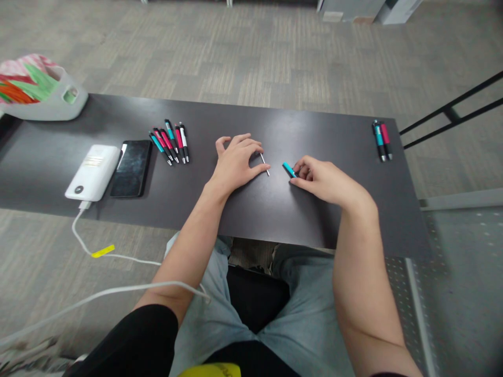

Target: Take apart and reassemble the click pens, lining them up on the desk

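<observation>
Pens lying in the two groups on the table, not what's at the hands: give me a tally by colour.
Turquoise pens: 3
Pinkish-red pens: 4
White pen: 1
Total: 8

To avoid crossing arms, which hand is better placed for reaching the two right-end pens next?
Probably the right hand: it is nearer to the two pens, though it holds a turquoise piece; the left hand is farther, at the thin rod.

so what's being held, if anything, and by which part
The right hand holds a teal pen piece by its near end. The left hand touches a thin rod, thumb near its lower end; grip can't be told.
</observation>
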{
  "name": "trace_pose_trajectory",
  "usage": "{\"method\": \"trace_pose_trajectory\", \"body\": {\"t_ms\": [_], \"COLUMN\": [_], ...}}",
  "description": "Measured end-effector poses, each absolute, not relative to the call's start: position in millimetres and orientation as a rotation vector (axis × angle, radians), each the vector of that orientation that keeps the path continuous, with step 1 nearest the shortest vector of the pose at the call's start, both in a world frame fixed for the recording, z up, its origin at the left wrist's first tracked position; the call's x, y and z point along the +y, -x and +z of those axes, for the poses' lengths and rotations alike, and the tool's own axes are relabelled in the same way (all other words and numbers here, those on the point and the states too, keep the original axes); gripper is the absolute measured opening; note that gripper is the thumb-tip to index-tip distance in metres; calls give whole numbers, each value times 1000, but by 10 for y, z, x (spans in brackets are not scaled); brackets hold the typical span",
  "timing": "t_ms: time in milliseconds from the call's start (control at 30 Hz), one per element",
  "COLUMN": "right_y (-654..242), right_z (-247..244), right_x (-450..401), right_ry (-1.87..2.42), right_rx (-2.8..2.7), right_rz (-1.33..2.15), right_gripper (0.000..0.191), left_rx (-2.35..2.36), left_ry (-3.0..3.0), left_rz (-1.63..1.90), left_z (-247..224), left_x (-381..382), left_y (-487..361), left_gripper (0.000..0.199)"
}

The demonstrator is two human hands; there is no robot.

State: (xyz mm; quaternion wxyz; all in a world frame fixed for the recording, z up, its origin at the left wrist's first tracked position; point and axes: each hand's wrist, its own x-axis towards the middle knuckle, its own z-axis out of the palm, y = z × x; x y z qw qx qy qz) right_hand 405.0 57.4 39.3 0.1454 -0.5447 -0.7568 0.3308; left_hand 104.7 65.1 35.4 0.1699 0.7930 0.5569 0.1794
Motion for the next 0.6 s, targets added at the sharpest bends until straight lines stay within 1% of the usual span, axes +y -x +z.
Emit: {"method": "trace_pose_trajectory", "body": {"t_ms": [233, 333, 500, 600], "right_y": [-3952, -3908, -3871, -3859], "right_z": [376, 389, 400, 433], "right_x": [636, 660, 695, 690], "right_ry": [1549, 1586, 1555, 1537], "right_rx": [-2137, -2102, -2102, -2099], "right_rz": [900, 840, 695, 683], "right_gripper": [13, 18, 26, 28], "left_rx": [1546, 1554, 1552, 1545], "left_ry": [-2264, -2258, -2249, -2243], "left_rz": [512, 512, 519, 522], "left_z": [294, 277, 253, 245], "left_x": [675, 692, 712, 711], "left_y": [-1019, -984, -916, -906], "left_gripper": [38, 42, 43, 51]}}
